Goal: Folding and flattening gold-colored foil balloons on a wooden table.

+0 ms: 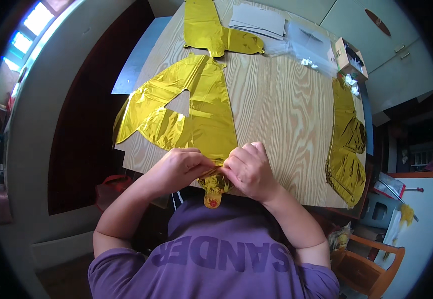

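Note:
A flat, uninflated gold foil balloon (209, 109) shaped like the letter A lies across the left part of the wooden table (281, 114). Its near end hangs over the front edge, against my shirt. My left hand (179, 169) pinches the foil there from the left. From the right, my right hand (251, 172) grips the same end, fingers curled in, and the two hands almost meet. Below them a small rounded tab (212, 199) with a red mark sticks out. What lies inside my fingertips is hidden.
Another flat gold foil balloon (204, 35) lies at the far edge, and a third (346, 144) along the right edge. White sheets (257, 22), clear plastic bags (309, 42) and an open cardboard box (351, 59) are at the far right. A wooden chair (371, 269) stands at lower right.

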Motion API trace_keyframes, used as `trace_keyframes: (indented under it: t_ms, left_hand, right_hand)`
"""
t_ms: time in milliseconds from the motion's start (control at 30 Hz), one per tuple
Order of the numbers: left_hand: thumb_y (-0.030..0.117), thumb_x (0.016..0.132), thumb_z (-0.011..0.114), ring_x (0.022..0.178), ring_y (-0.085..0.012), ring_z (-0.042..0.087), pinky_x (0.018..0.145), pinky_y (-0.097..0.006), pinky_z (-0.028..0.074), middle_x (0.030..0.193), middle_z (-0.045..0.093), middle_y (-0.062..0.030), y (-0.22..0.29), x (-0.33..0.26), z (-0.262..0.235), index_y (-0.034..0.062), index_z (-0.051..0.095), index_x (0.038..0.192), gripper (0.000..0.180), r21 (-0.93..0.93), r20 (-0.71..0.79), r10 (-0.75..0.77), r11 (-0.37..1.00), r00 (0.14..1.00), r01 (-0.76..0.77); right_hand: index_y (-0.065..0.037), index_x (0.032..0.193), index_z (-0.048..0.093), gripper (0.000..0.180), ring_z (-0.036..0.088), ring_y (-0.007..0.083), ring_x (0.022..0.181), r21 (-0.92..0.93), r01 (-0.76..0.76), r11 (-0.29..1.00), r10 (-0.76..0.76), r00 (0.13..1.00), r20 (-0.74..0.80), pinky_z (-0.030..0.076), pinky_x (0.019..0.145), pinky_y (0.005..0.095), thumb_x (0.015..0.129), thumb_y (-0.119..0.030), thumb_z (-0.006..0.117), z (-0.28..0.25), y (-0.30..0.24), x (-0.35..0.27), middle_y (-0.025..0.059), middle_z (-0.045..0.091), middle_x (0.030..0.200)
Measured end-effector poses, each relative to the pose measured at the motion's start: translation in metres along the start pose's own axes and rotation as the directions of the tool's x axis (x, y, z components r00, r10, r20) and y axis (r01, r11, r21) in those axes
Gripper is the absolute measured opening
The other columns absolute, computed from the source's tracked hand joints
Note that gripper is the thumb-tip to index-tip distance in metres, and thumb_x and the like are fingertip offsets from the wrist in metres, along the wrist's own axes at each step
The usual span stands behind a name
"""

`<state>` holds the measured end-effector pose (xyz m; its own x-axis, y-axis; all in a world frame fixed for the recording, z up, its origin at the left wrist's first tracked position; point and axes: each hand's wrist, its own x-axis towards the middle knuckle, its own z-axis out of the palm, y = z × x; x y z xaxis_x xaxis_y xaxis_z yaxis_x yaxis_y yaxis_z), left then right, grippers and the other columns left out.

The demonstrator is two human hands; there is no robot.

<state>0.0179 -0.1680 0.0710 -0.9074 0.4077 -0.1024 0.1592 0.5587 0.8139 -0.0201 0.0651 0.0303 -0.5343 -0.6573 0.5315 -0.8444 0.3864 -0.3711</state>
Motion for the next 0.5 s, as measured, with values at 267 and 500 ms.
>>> trace_keyframes:
  t_ms: [267,500]
  left_hand:
    - [-0.004,0.085,0.073,0.084,-0.0070,0.062,0.075,-0.024,0.051,0.092,0.068,-0.0020,-0.038,-0.012,0.020,0.0005,0.069,0.103,0.019,-0.485,-0.279,-0.166,0.874,0.946,0.010]
    - [0.013,0.086,0.074,0.088,-0.0225,0.070,0.082,-0.034,0.055,0.103,0.069,-0.0132,0.009,-0.005,-0.017,-0.0027,0.059,0.133,0.052,-0.103,0.123,-0.228,0.965,0.966,0.240]
  right_hand:
    - [-0.009,0.083,0.058,0.024,0.055,0.0239,0.085,-0.129,0.056,0.990,-0.066,0.995,-0.073,0.044,0.081,0.0396,0.082,-0.024,0.076,0.009,-0.014,-0.028,0.0052,0.055,0.088]
    - [-0.001,0.117,0.065,0.058,0.046,0.0380,0.131,-0.091,-0.073,0.993,0.088,0.981,0.175,0.035,0.112,0.0518,0.074,-0.036,0.081,0.017,-0.009,-0.021,0.0163,0.059,0.126]
